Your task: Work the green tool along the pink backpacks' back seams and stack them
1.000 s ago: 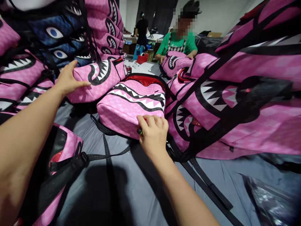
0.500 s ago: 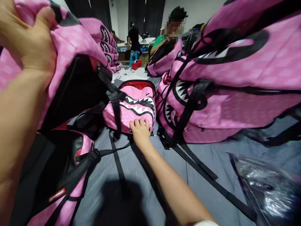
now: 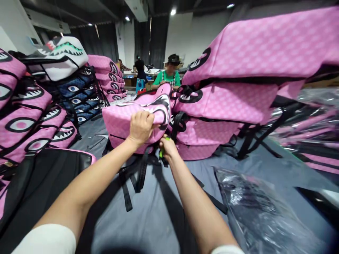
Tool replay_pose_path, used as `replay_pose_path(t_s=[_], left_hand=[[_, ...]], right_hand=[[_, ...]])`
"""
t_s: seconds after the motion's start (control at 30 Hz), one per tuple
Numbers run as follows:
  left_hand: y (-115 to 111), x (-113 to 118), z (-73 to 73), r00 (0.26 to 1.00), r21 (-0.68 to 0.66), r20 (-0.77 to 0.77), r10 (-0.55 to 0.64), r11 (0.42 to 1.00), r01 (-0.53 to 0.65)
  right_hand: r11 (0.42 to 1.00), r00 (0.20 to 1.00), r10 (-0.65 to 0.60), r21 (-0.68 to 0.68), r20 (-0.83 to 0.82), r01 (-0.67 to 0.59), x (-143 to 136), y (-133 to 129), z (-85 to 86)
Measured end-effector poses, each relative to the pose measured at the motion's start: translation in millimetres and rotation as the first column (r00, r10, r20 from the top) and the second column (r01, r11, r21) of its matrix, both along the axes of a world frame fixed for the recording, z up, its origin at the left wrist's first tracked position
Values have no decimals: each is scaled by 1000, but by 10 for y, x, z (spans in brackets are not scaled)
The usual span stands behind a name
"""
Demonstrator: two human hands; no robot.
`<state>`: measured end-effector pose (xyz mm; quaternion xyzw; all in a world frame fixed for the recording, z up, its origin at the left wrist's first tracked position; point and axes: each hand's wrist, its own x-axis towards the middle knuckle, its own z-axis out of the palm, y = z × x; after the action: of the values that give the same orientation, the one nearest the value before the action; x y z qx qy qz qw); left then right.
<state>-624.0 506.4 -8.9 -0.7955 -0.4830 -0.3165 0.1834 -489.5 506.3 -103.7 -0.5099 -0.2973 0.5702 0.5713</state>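
A pink shark-mouth backpack (image 3: pixel 116 123) is at the middle of a grey cloth-covered table (image 3: pixel 127 229). The left hand (image 3: pixel 141 128) is closed in a narrow grip on its fabric; half a second ago it held another pink bag up at the far left. The right hand (image 3: pixel 167 148), which was pressing on the front of the backpack, is now at its lower right edge, fingers wrapped around a small bright-green object (image 3: pixel 161 151), too hidden to identify. The backpack's red-lined opening, plain before, is mostly out of sight, so its contents cannot be told.

The view now takes in more of the room, with ceiling lights (image 3: pixel 173 12), dark curtains (image 3: pixel 150 38) and pale walls. Across the table is a person in green (image 3: pixel 169 76); farther back, a person in black (image 3: pixel 139 67) is near a blue stool (image 3: pixel 140 84).

Pink bags with eyes and teeth are piled at left (image 3: pixel 34 123), beside a blue stack (image 3: pixel 76 100) topped by a white and grey bag (image 3: pixel 62 58). More large pink bags (image 3: pixel 225 102) are stacked just right of the hands. At lower left, a bag with a black panel (image 3: pixel 39 183) lies flat. A clear plastic bag (image 3: pixel 249 204) lies crumpled at lower right, its contents unclear; beyond it, clear wrapping (image 3: pixel 312 120) covers pink and black items.
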Motion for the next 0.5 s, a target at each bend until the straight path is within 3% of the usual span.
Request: replay_pose_path(t_s=[0.07,0.13,0.17,0.2,0.33,0.43,0.5], left_hand=[[57,2,-164,990,-106,-72,-123,988,115],[126,-177,-186,949,-155,-138,-285,952,264],[166,-321,-166,940,-165,-143,-310,944,286],[209,-487,-137,951,-167,-130,-279,952,257],[375,-1072,-90,996,-195,-78,36,980,-50],[436,-1245,-164,996,-203,-80,32,978,-48],[460,-1329,-233,1000,-136,29,4,991,0]], right_hand=[[994,1000,-11,-104,-1,11,95,-277,-236],[986,1000,-1,-169,-10,-1,161,-512,-436],[982,1000,0,-187,-16,-3,175,-594,-512],[981,1000,-1,-196,-21,-3,171,-650,-572],[975,997,56,-212,-44,-64,-77,-669,-740],[958,986,151,-234,-71,-164,-398,-624,-885],[955,983,175,-233,-59,-184,-522,-609,-1005]])
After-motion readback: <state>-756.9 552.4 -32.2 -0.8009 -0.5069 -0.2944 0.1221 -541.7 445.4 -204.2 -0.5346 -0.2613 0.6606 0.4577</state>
